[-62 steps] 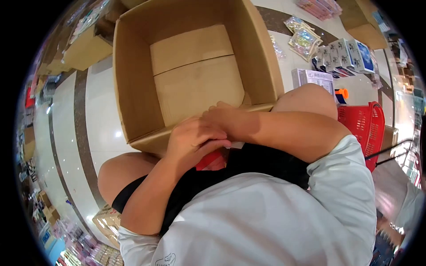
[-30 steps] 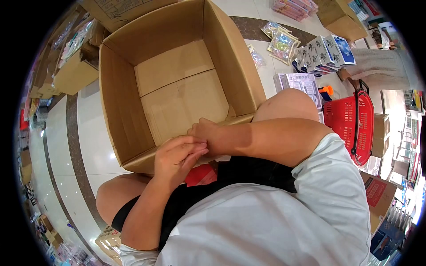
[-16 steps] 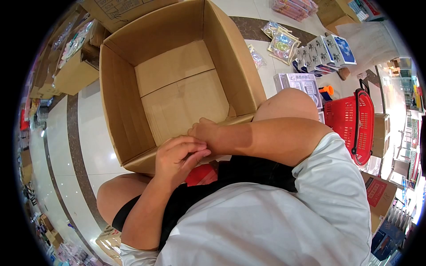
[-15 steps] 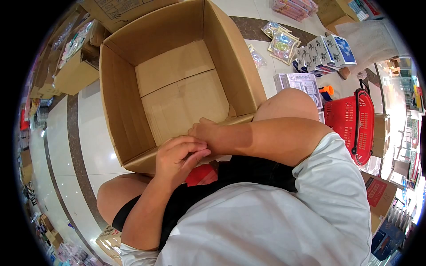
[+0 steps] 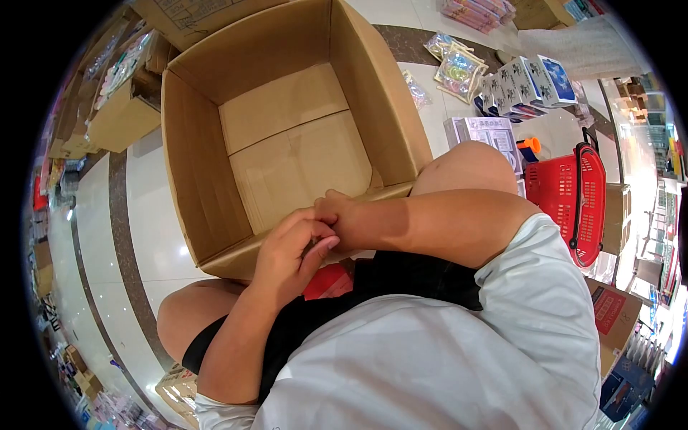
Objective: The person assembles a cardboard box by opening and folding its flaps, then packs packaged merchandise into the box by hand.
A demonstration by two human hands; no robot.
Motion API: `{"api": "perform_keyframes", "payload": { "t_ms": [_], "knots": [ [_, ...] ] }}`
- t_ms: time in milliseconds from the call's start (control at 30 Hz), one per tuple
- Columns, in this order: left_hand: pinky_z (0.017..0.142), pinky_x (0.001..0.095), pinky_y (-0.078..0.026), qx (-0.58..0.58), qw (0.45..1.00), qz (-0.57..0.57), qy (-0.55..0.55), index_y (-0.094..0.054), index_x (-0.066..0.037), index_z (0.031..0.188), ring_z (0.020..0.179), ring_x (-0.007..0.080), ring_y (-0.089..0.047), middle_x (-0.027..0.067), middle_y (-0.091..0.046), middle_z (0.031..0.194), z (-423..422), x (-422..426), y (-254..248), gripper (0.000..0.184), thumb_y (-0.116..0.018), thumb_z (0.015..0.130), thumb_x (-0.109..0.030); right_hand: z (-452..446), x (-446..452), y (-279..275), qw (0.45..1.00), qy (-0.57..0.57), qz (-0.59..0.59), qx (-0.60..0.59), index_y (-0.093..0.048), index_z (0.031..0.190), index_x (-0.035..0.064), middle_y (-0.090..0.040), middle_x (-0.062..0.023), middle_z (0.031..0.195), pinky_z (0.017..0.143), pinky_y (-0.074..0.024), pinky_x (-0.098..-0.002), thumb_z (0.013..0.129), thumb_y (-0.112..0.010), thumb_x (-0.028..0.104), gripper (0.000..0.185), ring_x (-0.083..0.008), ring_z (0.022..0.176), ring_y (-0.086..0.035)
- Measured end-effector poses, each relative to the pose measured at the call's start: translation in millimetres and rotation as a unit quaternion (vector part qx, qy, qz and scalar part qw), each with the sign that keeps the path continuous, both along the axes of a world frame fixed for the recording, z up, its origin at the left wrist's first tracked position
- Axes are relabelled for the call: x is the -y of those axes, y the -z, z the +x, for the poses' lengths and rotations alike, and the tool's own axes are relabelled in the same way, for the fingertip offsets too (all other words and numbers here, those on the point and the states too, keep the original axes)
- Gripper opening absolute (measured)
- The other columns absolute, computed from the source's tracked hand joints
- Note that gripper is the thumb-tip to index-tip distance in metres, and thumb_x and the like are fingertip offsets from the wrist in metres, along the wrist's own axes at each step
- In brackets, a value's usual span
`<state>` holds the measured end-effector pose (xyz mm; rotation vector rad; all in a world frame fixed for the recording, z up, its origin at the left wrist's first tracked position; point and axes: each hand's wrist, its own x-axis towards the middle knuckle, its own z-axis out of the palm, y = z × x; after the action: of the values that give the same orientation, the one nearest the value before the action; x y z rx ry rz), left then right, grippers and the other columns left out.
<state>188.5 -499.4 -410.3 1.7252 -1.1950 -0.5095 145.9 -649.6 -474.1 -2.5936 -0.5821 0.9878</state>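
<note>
Both hands meet over the near edge of a large open cardboard box (image 5: 290, 154), whose flat inside floor shows nothing on it. My left hand (image 5: 294, 247) is closed, its fingers curled and its thumb bent beneath them, with the fingertips against my right hand. My right hand (image 5: 342, 218) is closed too, bent at the wrist and seen from its back. Its fingers are mostly hidden, and anything small between the two hands cannot be made out. Below them a red patch (image 5: 330, 282) shows between my legs.
On the right stand a red shopping basket (image 5: 566, 197), a row of blue and white boxes (image 5: 527, 87) and a lilac box (image 5: 491, 134). Clear packets (image 5: 459, 70) lie on the floor beyond the box. An open carton (image 5: 125, 118) is at the left, with goods on it.
My left hand's fingers have shifted up and right, closer against my right hand. The box stays in place. A pale grey sheet-like shape at the top right has moved.
</note>
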Motion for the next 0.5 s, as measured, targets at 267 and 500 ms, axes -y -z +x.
{"api": "perform_keyframes", "payload": {
  "t_ms": [267,500],
  "knots": [
    [0.078,0.0391,-0.051,-0.02,0.999,0.009,0.043,-0.058,-0.005,0.094,0.092,0.0329,-0.063,0.0118,-0.066,0.102,1,-2,6,0.013,-0.069,0.087,-0.005,-2,-1,-9,1.0,0.002,-0.017,0.015,-0.071,0.089,0.0249,-0.071,-0.001,0.092,0.086,-0.0428,-0.0366,0.083,-0.062,0.046,0.023,-0.0232,0.095,-0.067],
    [0.079,0.0396,-0.05,0.003,0.998,0.001,0.061,-0.057,-0.006,0.096,0.09,0.032,-0.062,0.0101,-0.065,0.1,2,-3,10,0.016,-0.07,0.087,-0.006,-1,-5,7,1.0,0.005,-0.018,0.016,-0.068,0.099,0.0209,-0.071,-0.0039,0.096,0.084,-0.0447,-0.0393,0.081,-0.065,0.043,0.029,-0.0244,0.098,-0.067]
  ]
}}
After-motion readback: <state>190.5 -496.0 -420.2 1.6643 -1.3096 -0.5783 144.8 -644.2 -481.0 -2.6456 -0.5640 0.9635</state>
